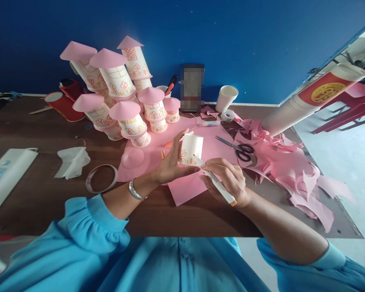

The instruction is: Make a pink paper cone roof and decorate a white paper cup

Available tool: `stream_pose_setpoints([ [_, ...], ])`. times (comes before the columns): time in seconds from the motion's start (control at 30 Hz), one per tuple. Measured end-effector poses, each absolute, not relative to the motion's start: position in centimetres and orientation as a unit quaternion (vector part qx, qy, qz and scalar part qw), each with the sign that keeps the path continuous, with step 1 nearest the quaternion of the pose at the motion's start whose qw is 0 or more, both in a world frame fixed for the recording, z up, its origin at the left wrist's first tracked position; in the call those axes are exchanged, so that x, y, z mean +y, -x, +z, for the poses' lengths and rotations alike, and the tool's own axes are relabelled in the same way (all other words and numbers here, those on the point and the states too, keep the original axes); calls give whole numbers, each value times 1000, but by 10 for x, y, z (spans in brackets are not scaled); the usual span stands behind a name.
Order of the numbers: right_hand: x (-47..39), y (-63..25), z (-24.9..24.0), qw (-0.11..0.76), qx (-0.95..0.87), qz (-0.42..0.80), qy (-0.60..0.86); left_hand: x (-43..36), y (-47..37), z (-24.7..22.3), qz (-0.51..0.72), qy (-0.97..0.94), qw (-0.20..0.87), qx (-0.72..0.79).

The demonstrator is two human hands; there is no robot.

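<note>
A white paper cup with red and orange flower drawings along its lower part is held in my left hand, fingers and thumb around its left side and bottom. My right hand grips a white marker with an orange end, its tip at the drawings on the cup. Beneath both hands lies pink paper. Scissors rest open just right of the cup. Left of it stand several decorated cup towers with pink cone roofs.
Pink scraps and a tall leaning cup stack fill the right side. A tape ring, white tissue and power strip lie left. Behind are a white cup, small tape roll and blurred upright object.
</note>
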State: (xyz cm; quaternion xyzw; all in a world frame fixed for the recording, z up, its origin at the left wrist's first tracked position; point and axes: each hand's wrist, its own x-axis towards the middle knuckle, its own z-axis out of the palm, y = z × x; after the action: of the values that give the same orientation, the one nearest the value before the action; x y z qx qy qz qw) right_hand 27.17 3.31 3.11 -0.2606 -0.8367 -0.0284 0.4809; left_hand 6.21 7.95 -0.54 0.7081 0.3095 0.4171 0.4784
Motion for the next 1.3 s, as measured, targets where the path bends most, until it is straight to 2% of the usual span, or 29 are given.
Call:
stream_pose_setpoints([
  [0.47, 33, -272, 37, 484, -839, -15, 247, 78, -64, -5, 426, -686, 512, 293],
  [0.83, 32, -271, 36, 476, -841, -8, 255, 80, -63, -4, 426, -714, 472, 294],
  [1.3, 33, -272, 35, 474, -845, -5, 248, 79, -62, -3, 419, -714, 478, 294],
])
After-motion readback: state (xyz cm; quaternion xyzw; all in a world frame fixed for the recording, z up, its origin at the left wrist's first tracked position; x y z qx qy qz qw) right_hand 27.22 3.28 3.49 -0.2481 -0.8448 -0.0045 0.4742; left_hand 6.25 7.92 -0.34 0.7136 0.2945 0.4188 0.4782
